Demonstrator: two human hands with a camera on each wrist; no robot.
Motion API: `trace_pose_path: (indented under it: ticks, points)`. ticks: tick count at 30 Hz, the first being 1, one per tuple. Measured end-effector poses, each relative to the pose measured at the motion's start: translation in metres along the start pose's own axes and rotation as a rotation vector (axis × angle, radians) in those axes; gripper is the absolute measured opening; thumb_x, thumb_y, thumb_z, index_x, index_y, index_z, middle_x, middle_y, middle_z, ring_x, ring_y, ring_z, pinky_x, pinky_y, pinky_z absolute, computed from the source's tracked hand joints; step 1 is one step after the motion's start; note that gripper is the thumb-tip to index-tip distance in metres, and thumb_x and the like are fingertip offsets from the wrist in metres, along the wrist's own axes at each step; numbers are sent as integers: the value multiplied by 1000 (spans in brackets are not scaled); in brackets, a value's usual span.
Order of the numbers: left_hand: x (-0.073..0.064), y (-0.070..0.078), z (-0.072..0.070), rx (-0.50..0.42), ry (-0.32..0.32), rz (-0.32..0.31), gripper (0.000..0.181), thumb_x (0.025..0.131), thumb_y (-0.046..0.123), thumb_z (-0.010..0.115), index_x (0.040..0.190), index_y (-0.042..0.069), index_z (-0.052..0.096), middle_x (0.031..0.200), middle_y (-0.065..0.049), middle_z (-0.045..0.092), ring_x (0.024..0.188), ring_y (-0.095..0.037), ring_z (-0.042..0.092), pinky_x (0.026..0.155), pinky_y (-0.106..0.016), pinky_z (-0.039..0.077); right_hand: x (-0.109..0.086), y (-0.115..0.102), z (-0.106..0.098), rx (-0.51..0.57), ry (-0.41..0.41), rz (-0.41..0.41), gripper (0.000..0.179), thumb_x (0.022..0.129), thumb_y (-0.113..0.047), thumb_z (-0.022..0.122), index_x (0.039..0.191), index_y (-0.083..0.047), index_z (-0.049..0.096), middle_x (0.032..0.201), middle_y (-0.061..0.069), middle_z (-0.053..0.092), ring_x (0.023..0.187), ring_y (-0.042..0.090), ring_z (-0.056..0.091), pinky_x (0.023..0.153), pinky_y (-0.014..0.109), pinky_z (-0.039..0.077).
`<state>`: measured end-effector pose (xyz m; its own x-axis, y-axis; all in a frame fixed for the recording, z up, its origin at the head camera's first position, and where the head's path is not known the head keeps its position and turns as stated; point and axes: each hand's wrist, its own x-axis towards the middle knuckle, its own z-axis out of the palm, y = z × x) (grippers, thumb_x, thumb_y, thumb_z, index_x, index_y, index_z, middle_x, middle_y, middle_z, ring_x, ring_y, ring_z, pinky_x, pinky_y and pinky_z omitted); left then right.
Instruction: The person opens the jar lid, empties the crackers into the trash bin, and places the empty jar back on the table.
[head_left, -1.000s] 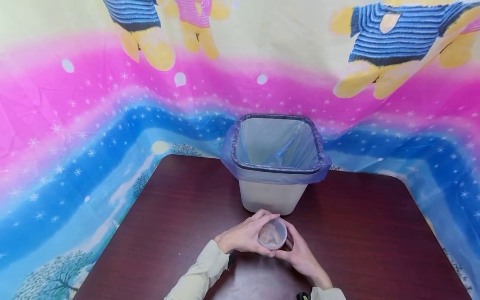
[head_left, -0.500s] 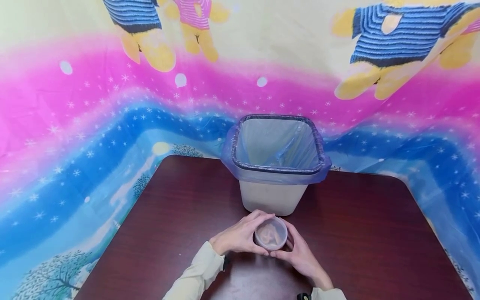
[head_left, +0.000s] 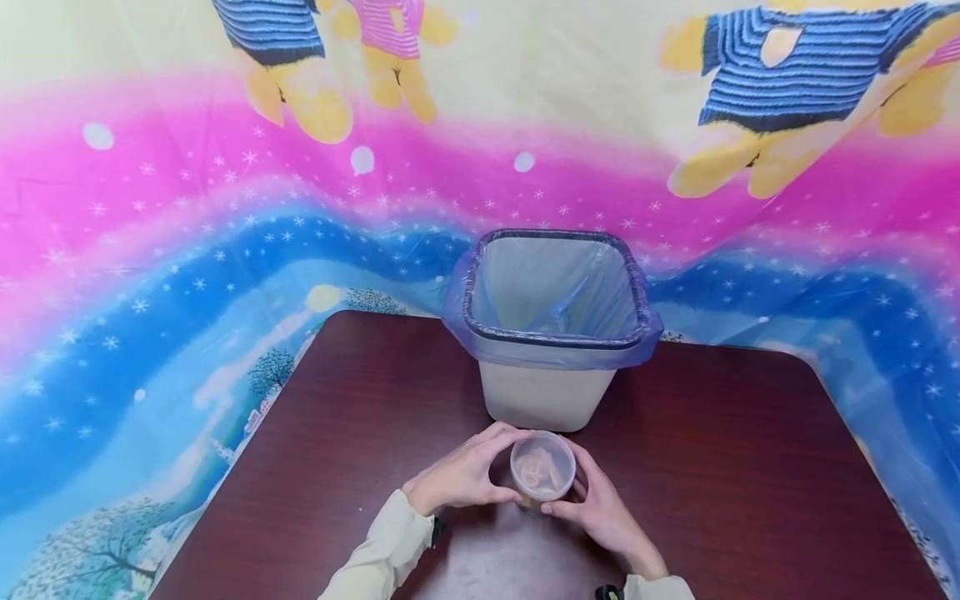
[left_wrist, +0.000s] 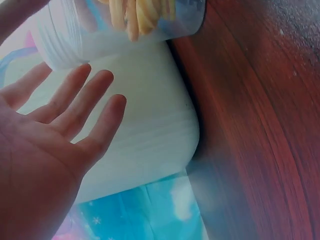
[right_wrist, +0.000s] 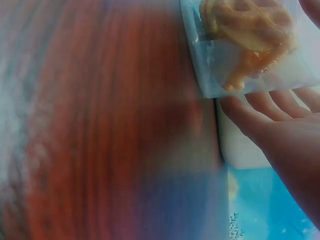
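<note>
A clear plastic jar [head_left: 531, 502] stands upright with its round translucent lid [head_left: 543, 463] on. Golden twisted snack pieces [left_wrist: 142, 15] show through its wall in the left wrist view. My left hand [head_left: 461, 477] is at the jar's left side, fingers spread and fairly straight, fingertips right at the lid's edge. In the right wrist view the jar [right_wrist: 250, 60] holds a snack piece with holes. My right hand [head_left: 600, 507] grips the jar from the right, its thumb at the front and its fingers round the back, partly hidden by the jar.
Just behind the jar stands a white bin [head_left: 547, 392] lined with a bluish plastic bag [head_left: 457, 321] folded over its dark rim. The dark red-brown table [head_left: 360, 400] has rounded far corners. A printed cloth [head_left: 420, 167] hangs around its back and sides.
My left hand has loosened from the lid and shifted left and slightly down. The jar has tilted a little, so more of its front wall shows. My right hand stays put.
</note>
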<state>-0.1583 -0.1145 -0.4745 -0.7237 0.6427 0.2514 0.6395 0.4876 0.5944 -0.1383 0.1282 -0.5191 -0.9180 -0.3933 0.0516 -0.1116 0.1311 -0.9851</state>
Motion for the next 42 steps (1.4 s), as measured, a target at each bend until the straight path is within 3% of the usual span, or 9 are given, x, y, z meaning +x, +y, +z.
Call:
trace_pose_path:
  ticks: [8,22,31,42]
  points:
    - [-2,-4,-4,-10,16,-41,70,75,20,83,137,12,51,119,-2,60,113,-10,56,98,-25,46,-1,0,0,15,1,4,93,69,-4,84,146,-16,33,146,14,42,130,24,45,96,14,43]
    - [0,-7,-1,-7,40,-53,70,74,25,84,135,10,53,108,0,59,103,-19,59,93,-23,47,-1,-2,2,15,6,6,93,69,-2,84,146,-15,34,145,14,42,130,27,46,96,15,44]
    - [1,-7,0,-55,33,-46,74,73,24,85,136,8,51,119,-1,57,108,-13,61,97,-27,48,-2,-2,2,11,9,24,94,68,-4,85,146,-15,34,145,14,43,132,29,43,97,14,42]
    - [6,-1,-1,-22,-10,-70,79,72,28,85,140,11,48,126,-1,54,116,-11,54,101,-25,44,-1,0,1,-4,5,-20,92,68,-1,84,146,-14,35,144,15,43,130,29,44,98,14,42]
